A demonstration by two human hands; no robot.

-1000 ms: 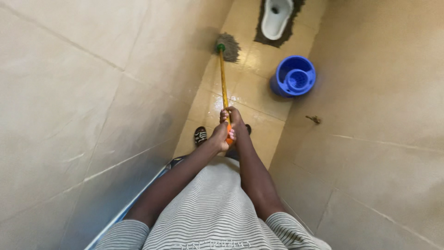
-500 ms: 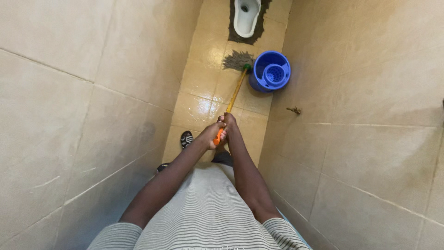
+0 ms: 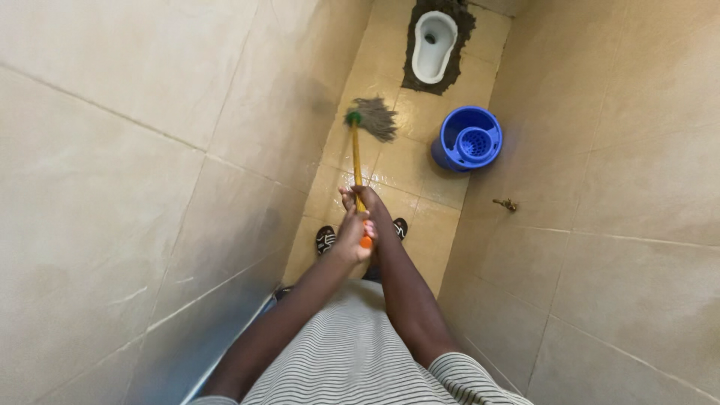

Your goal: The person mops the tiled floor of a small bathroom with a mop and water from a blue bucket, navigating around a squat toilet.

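Note:
Both my hands grip a mop's yellow handle (image 3: 355, 159) in a narrow tiled stall. My right hand (image 3: 361, 199) is closed on the handle higher up. My left hand (image 3: 352, 238) is closed just below it, by the orange end grip. The grey string mop head (image 3: 374, 118), with a green collar, lies on the wet beige floor tiles near the left wall. It is left of a blue bucket (image 3: 452, 150) and short of the squat toilet.
The blue bucket holds a wringer basket and stands against the right wall. A white squat toilet pan (image 3: 433, 37) sits at the far end. A small tap (image 3: 507, 204) sticks out of the right wall. My sandalled feet (image 3: 325, 238) stand below my hands.
The mop head has swung left across the floor, from beside the blue bucket to near the left wall. Both hands have kept their grip on the handle.

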